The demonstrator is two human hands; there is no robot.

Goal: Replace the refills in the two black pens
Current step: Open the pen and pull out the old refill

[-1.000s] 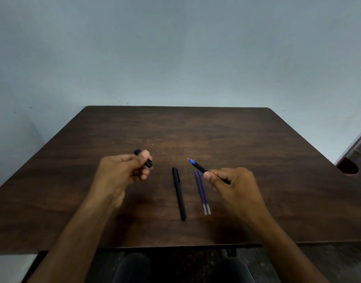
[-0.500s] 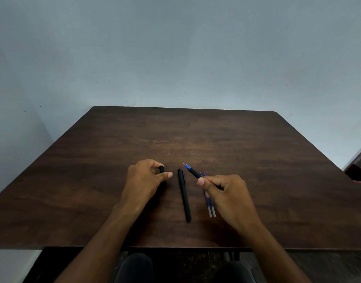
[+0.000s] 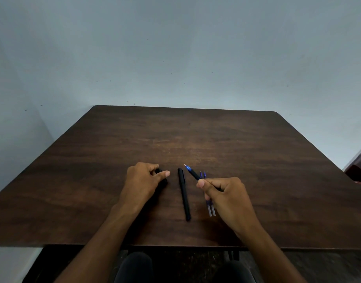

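Uncapped pen (image 3: pixel 192 173) in right hands (image 3: pixel 226 194)

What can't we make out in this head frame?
- Pen cap: mostly hidden under the left hand; grip unclear.
- Two spare refills: middles covered by the right hand.
- Uncapped pen: rear barrel hidden in that hand.
- Reddish object: cut by the right edge.
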